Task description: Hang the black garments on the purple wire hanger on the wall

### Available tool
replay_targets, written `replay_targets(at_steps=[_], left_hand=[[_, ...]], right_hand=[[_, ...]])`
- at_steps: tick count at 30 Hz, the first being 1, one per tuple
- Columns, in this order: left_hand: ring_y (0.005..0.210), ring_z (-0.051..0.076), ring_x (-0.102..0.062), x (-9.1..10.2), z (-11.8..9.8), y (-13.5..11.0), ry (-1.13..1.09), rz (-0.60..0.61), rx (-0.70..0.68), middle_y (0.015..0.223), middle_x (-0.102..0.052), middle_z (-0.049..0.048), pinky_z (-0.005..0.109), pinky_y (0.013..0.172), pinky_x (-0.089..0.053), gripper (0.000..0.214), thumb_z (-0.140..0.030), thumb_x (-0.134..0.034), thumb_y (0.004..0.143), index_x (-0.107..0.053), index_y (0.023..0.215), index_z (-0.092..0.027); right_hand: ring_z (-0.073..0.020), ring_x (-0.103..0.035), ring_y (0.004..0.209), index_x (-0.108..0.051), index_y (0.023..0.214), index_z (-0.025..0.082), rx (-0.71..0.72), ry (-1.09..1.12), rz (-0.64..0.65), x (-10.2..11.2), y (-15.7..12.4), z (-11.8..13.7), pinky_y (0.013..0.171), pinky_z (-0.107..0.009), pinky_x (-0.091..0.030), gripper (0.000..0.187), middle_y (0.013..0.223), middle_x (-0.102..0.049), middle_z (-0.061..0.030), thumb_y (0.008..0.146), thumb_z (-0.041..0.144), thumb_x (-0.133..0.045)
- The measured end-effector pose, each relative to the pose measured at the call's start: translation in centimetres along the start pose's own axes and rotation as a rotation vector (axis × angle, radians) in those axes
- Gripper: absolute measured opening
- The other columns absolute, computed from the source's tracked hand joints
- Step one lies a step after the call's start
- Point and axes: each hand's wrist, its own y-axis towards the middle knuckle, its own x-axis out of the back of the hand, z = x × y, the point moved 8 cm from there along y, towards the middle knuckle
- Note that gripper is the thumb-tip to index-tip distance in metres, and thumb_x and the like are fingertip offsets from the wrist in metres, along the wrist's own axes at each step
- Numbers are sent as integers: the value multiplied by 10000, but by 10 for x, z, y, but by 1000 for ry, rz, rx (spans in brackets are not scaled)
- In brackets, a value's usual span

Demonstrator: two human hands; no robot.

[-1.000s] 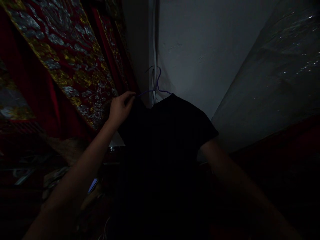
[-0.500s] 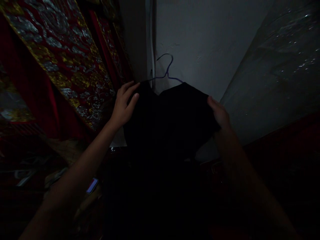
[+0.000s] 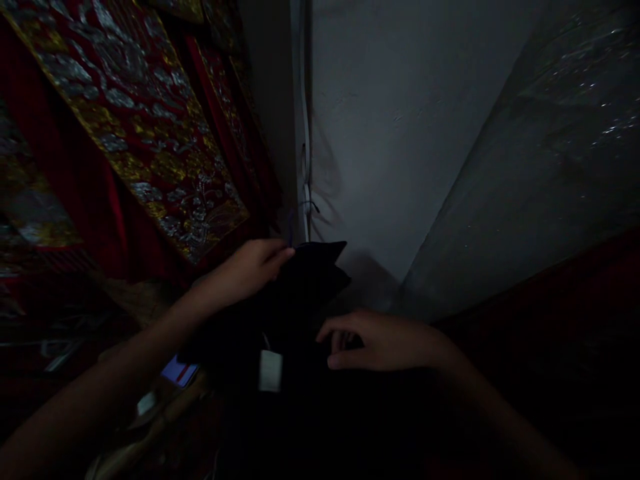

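The scene is very dark. A black garment [image 3: 305, 280] lies bunched low in front of a grey wall, with a small white tag [image 3: 271, 371] showing on it. My left hand [image 3: 247, 270] grips the garment's upper left edge, fingers closed on the cloth. My right hand [image 3: 383, 341] rests on the garment's right side with fingers curled and pinching the fabric. Only a thin dark piece of the wire hanger [image 3: 306, 208] shows above the cloth, against the wall corner.
Red fabric with gold and silver embroidery [image 3: 145, 133] hangs at the left. A grey wall [image 3: 400, 120] with a white cable [image 3: 303, 120] stands behind. A plastic-covered slab [image 3: 540, 160] leans at the right. A small blue-white item [image 3: 179, 371] lies low left.
The garment, held up spread on its hanger before, has come down and is bunched together. Both hands dropped lower and my right hand moved in to the left.
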Motion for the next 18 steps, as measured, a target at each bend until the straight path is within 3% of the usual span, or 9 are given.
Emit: replay_targets(at_steps=[3, 7, 10, 12, 15, 18], left_hand=[[494, 115, -490, 40, -6, 28, 114, -200, -112, 553, -573, -12, 240, 474, -335, 389, -517, -552, 909, -690, 787, -174], [489, 93, -486, 83, -4, 97, 42, -321, -118, 547, -574, 1, 214, 481, -359, 365, -442, -601, 889, -681, 704, -138], [560, 112, -562, 101, -2, 143, -51, -359, -87, 606, -608, 30, 224, 534, -425, 308, -379, -626, 889, -693, 742, -117], [645, 145, -627, 105, -3, 161, -79, -354, -54, 656, -622, 48, 244, 579, -461, 283, -350, -624, 902, -702, 792, -101], [766, 181, -678, 107, -6, 168, -96, -328, 10, 780, -655, 69, 252, 608, -469, 302, -348, -595, 937, -697, 878, -70], [802, 170, -682, 111, -15, 166, -108, -320, 24, 856, -647, 74, 231, 602, -408, 361, -354, -527, 990, -679, 938, -31]], right_hand=[[-206, -701, 921, -674, 1239, 183, -6, 35, -31, 4, 3, -14, 775, -299, -518, 483, 1041, -743, -96, 894, 522, -660], [-201, -696, 950, -667, 1240, 161, 15, 97, 82, -9, 13, -20, 794, -294, -510, 493, 1056, -736, -97, 901, 519, -652], [-183, -689, 947, -657, 1250, 157, 25, 155, 134, -17, 25, -24, 797, -283, -500, 492, 1062, -734, -92, 907, 510, -648], [-170, -684, 931, -660, 1227, 161, 44, 195, 130, -18, 36, -30, 797, -278, -497, 485, 1030, -741, -83, 910, 527, -641], [-164, -683, 826, -685, 1102, 147, 67, 327, -22, -2, 59, -43, 744, -274, -502, 574, 873, -741, -72, 914, 669, -539], [-149, -645, 629, -685, 880, 136, -20, 489, -345, 32, 84, -72, 607, -254, -482, 766, 667, -675, -58, 892, 818, -337]])
